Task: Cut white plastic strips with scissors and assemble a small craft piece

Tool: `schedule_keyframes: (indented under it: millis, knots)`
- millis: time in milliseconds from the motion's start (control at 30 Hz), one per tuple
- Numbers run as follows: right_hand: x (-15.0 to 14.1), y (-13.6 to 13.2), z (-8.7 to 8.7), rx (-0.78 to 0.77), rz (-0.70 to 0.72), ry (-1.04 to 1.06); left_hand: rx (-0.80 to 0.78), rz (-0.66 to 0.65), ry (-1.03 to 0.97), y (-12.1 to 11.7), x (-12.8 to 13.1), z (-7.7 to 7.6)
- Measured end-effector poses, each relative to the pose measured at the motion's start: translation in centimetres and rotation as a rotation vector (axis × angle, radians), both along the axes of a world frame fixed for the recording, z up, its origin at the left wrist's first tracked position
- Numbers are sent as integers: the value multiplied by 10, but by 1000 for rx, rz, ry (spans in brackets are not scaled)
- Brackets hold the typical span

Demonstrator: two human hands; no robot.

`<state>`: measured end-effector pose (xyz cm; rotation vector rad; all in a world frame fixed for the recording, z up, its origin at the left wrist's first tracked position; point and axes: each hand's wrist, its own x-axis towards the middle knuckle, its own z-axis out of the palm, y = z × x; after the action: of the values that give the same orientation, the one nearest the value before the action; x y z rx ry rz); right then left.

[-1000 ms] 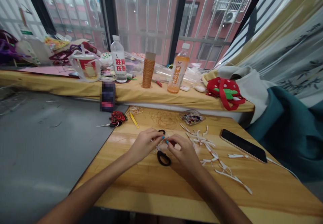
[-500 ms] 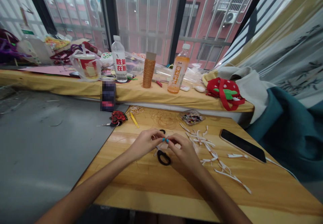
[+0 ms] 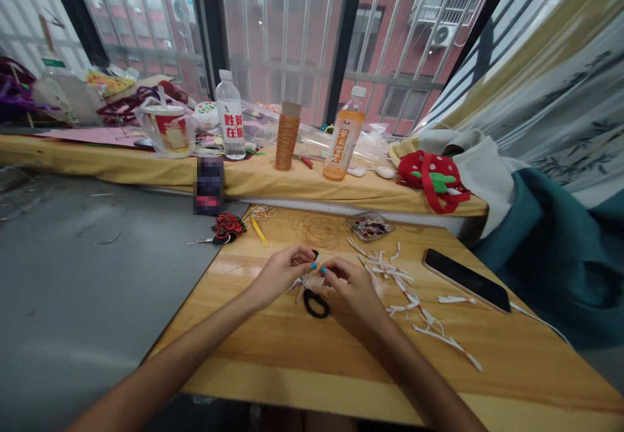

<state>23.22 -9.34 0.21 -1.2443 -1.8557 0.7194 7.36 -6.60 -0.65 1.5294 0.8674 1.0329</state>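
My left hand (image 3: 283, 275) and my right hand (image 3: 355, 284) meet over the wooden table, each with thumb and finger pinched. A thin brown thread (image 3: 318, 267) shows faintly between the fingertips; its ends are too fine to follow. Directly under the hands lie black-handled scissors (image 3: 316, 304), partly covered by the fingers. Some pale, whitish material is near the fingertips, too blurred to name. To the right of my right hand lie several white strips (image 3: 402, 281) with small orange-brown ties on them.
Behind the hands are a loose tangle of brown thread (image 3: 316, 229), a clear box of beads (image 3: 370, 227) and a yellow tool (image 3: 260, 231). A phone (image 3: 465, 279) lies at the right. On the ledge stand a brown cord spool (image 3: 287, 139), bottles (image 3: 345, 136) and a cup (image 3: 168, 127).
The fingertips have drawn slightly apart, my left hand shifting a little to the left. More of the whitish material shows beneath them.
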Motion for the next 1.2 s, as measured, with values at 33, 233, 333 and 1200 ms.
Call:
schedule_keyframes:
  millis: [33, 233, 333, 1200]
  knots:
    - [0, 0, 0, 3, 2, 4, -15, -5, -27, 1, 0, 0]
    - [2, 2, -3, 6, -28, 5, -127, -25, -121, 5, -4, 5]
    - [3, 4, -5, -15, -74, 0, -180, -19, -180, 5, -5, 6]
    - [-8, 6, -18, -462, 209, 586, -209, -62, -233, 2, -2, 1]
